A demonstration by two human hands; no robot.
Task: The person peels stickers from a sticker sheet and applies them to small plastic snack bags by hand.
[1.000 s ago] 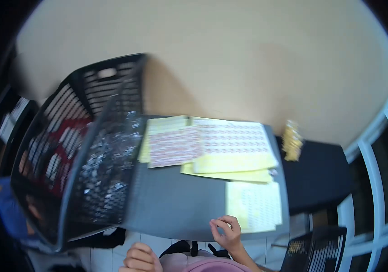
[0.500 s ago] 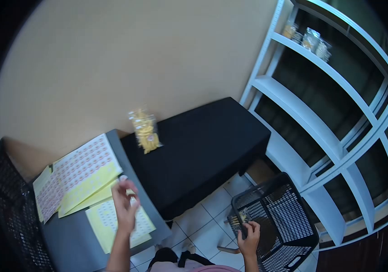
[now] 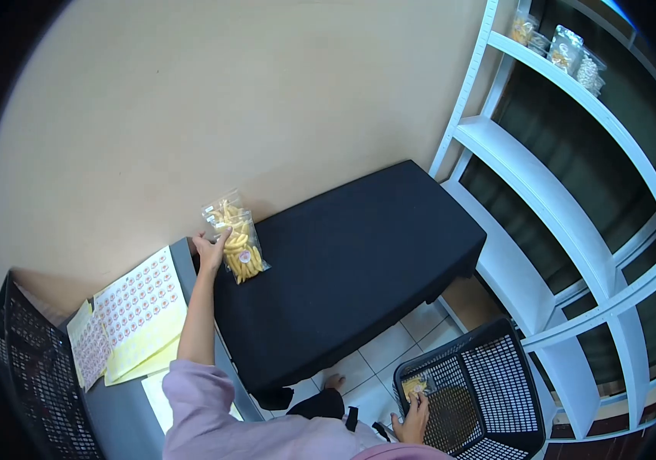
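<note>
A clear bag of yellow finger-shaped snacks with a round label leans against the wall at the left end of the black-covered table. My left hand is at the bag's left edge, thumb over its front and fingers apart on the far side. Low on the right, my right hand grips the near-left rim of a black plastic basket, thumb outside and fingers inside. Close to those fingertips, a small bag with yellow contents lies in the basket.
Sheets of round stickers and yellow backing paper lie on a grey table at left, beside another black basket. The black-covered table stands along the wall. White shelving at right holds several snack bags on top.
My left hand has moved from above the sticker sheets, up and away, to the snack bag. My right hand stays at the basket's rim. The view has shifted slightly.
</note>
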